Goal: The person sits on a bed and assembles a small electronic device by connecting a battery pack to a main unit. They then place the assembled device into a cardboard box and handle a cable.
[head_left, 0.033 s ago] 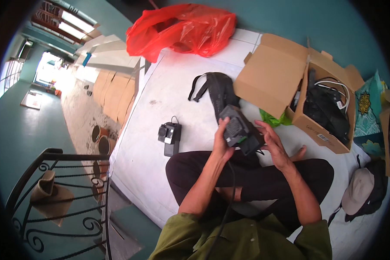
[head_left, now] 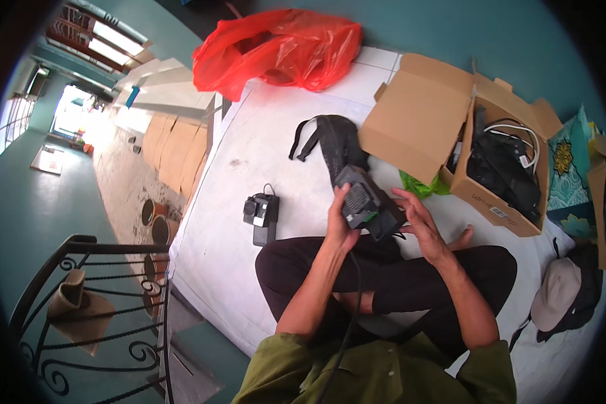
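Observation:
A black boxy device with a ridged face and a small green detail is held tilted above my crossed legs. My left hand wraps its left side, the thumb lying along the ridged face. At its right end my right hand holds it loosely, the fingers curved at its edge; their exact contact is partly hidden. A black cable runs over my lap below the device. A black strap with a padded band lies just beyond it. To the left, a small black camera-like device rests on a black block.
On the right stands an open cardboard box with black items and white cable inside. A red plastic bag lies at the back, a green bag beside the box. A cap sits far right; a metal railing is left.

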`<state>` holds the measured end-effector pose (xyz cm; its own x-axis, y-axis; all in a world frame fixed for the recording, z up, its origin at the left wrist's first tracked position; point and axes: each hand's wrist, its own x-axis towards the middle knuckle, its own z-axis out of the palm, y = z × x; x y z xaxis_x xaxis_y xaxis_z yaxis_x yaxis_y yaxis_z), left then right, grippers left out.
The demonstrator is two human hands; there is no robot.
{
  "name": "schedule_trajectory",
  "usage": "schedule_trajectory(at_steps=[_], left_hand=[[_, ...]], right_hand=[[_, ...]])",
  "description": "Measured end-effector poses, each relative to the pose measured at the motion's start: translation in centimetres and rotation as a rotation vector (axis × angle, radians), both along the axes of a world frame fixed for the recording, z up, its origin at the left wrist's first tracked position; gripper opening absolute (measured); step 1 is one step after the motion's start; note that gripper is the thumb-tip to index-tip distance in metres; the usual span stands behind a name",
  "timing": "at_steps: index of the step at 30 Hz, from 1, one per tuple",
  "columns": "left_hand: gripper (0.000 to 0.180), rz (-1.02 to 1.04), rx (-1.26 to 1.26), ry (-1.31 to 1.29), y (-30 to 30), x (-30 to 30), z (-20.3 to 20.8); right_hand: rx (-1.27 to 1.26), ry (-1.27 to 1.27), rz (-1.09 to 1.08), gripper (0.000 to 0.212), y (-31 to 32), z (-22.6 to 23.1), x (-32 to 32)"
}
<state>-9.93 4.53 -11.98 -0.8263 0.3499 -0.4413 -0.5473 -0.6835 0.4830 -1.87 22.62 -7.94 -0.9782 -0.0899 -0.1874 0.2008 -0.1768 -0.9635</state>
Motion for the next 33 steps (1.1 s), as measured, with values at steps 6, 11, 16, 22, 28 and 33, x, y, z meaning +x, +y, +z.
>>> schedule_trajectory(at_steps=[6, 11, 16, 22, 28, 33], left_hand=[[0.035, -0.028, 0.133, 0.033, -0.2, -0.9, 0.6], [0.045, -0.05, 0.175, 0.107, -1.6, 0.0, 4.3], [0.043, -0.02, 0.122, 0.152, -5.6, -1.2, 3.6], [0.038, 0.109, 0.12, 0.199, -6.1, -2.9, 0.3], [0.046, 0.1, 0.069, 0.159, -6.6, -2.9, -1.2], [0.045, 0.045, 0.118, 0.227, -6.4, -3.5, -1.6]], right_hand=[[-0.048, -0.004, -0.048, 0.061, 1.0, -0.4, -0.7], [-0.085, 0.017, -0.08, 0.067, 1.7, 0.2, -0.7], [-0.131, 0.011, -0.096, 0.058, 1.3, 0.3, -0.8], [-0.142, -0.054, -0.123, 0.051, 1.1, -0.2, -0.5], [-0.135, -0.031, -0.144, 0.045, 1.3, -1.9, -0.8], [-0.084, -0.025, -0.087, 0.051, 1.4, -1.6, -0.9]])
